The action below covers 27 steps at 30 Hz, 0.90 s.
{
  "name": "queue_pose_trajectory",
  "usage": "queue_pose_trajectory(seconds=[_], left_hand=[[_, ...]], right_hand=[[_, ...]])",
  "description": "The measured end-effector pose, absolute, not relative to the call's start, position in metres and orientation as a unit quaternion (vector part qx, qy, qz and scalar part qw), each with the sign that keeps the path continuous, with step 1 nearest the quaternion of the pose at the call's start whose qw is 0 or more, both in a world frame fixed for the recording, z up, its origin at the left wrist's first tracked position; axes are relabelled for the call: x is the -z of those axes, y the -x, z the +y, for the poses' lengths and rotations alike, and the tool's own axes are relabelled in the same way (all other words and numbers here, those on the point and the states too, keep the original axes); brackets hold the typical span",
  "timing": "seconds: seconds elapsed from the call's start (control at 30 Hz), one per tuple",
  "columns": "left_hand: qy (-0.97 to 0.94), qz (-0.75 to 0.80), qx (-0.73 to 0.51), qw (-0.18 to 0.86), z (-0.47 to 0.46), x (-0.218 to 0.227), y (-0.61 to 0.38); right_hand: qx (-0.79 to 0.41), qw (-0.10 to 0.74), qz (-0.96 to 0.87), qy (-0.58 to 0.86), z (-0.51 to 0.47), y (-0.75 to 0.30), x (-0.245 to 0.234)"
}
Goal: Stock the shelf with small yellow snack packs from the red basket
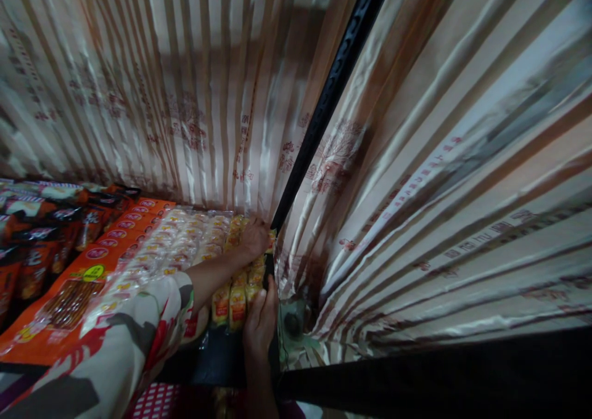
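Observation:
My left hand (254, 237) reaches over the shelf to the back end of the rows of small yellow snack packets (237, 305). Its fingers are bent down around a yellow packet (272, 241) near the dark post, and the fingertips are partly hidden. Nearer to me, my right hand (261, 320) stands at the right end of the same rows. Its fingers are stretched out along the shelf's side edge, with the thumb against the nearest packets. Clear-wrapped pale snacks (176, 240) lie in rows left of the yellow ones.
Orange flat packs (99, 256) and dark orange bags (44, 252) fill the shelf's left part. A black perforated post (324, 105) rises at the back right corner. Pleated printed curtains (208, 98) hang behind and to the right. A dark bar (439, 370) crosses the lower right.

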State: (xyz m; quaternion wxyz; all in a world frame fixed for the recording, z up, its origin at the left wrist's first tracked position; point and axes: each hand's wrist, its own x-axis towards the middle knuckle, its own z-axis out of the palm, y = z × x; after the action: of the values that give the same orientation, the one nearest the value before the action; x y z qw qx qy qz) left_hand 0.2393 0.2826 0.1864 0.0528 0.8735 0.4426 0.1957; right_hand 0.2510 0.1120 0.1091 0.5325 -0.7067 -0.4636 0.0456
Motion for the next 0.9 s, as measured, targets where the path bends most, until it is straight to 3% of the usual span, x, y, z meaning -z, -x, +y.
queue_pose_trajectory(seconds=[0.23, 0.47, 0.67, 0.9], left_hand=[[-0.864, 0.408, -0.286, 0.070, 0.219, -0.187, -0.209], [-0.875, 0.393, -0.268, 0.086, 0.139, -0.166, -0.165], [-0.874, 0.391, -0.284, 0.041, 0.115, -0.141, -0.152], [-0.883, 0.378, -0.273, 0.054, 0.108, -0.144, -0.137]], right_hand=[[-0.085, 0.541, -0.438, 0.712, 0.108, -0.252, -0.106], [-0.129, 0.547, -0.415, 0.716, 0.103, -0.253, -0.100], [-0.139, 0.541, -0.424, 0.713, 0.100, -0.251, -0.098], [-0.084, 0.512, -0.458, 0.722, 0.091, -0.243, -0.099]])
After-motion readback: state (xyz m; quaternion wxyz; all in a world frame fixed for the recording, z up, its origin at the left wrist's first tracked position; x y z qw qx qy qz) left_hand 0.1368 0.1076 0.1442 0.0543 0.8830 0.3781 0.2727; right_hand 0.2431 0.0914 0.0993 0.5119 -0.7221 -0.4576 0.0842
